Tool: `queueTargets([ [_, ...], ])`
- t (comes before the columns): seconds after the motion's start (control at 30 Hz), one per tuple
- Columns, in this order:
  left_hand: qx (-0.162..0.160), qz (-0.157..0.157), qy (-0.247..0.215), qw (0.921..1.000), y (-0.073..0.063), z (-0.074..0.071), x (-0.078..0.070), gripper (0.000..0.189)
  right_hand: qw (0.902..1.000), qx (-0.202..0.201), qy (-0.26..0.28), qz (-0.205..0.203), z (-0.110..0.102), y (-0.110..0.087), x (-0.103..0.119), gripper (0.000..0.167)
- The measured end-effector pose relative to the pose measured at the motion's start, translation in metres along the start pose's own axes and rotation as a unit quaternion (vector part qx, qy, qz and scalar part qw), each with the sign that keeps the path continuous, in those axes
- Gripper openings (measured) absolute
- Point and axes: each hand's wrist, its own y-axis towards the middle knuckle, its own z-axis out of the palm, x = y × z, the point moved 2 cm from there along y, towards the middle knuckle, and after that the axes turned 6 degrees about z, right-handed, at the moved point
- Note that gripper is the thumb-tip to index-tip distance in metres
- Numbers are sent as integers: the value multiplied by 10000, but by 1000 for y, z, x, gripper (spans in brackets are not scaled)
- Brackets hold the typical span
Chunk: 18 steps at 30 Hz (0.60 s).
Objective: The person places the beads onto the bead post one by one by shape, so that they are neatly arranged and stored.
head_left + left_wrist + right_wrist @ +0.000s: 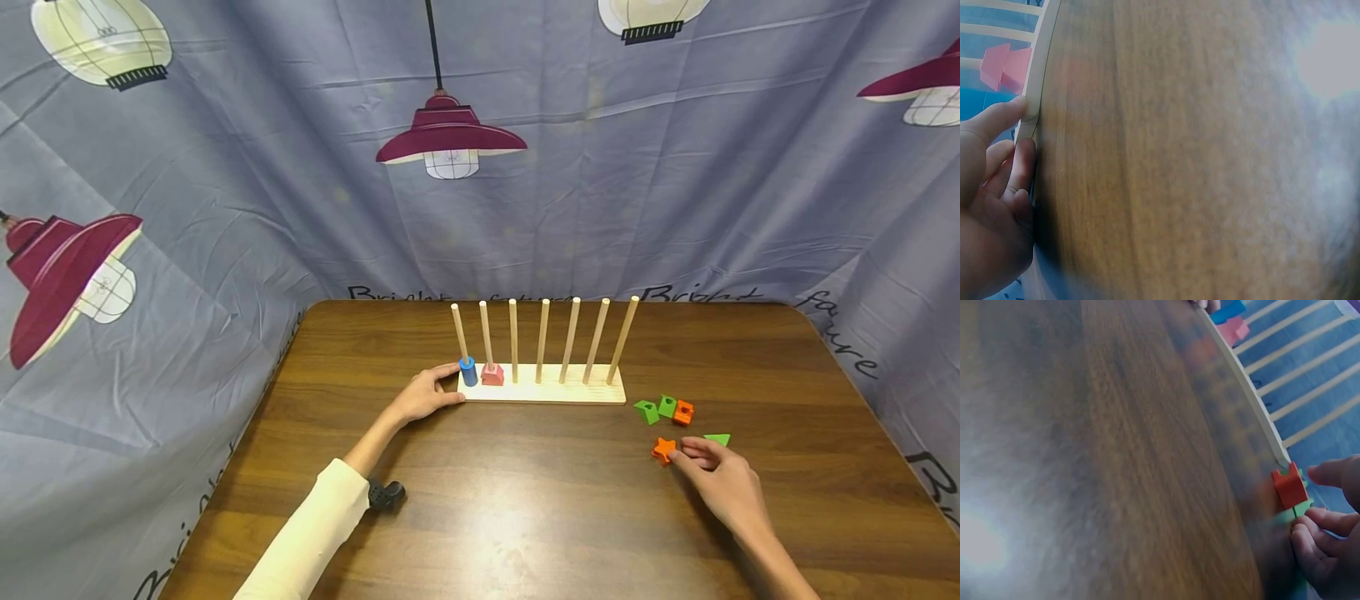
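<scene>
A wooden peg board with several upright pegs stands near the table's middle. On its leftmost peg sits a blue cylinder, and on the neighbouring peg a pink block. My left hand grips the board's left end, thumb at the front edge and fingers around the side. To the right, my right hand is low over the table beside an orange star. Its thumb tip is right at the star's edge; in the right wrist view thumb and fingers stand apart around the orange star.
Right of the board lie two green blocks and an orange block close together. A green triangle shows behind my right hand. The brown wooden table reaches back to a grey-blue curtain printed with lamps.
</scene>
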Motion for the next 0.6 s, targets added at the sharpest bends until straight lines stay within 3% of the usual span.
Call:
queueTargets([
  [0.27, 40, -56, 9, 10000, 0, -1, -2, 68, 9993, 92, -39, -368, 10, 8, 9, 47],
  [0.6, 6, -19, 52, 10000, 0, -1, -2, 67, 9985, 194, 195, -463, 18, 8, 21, 37],
])
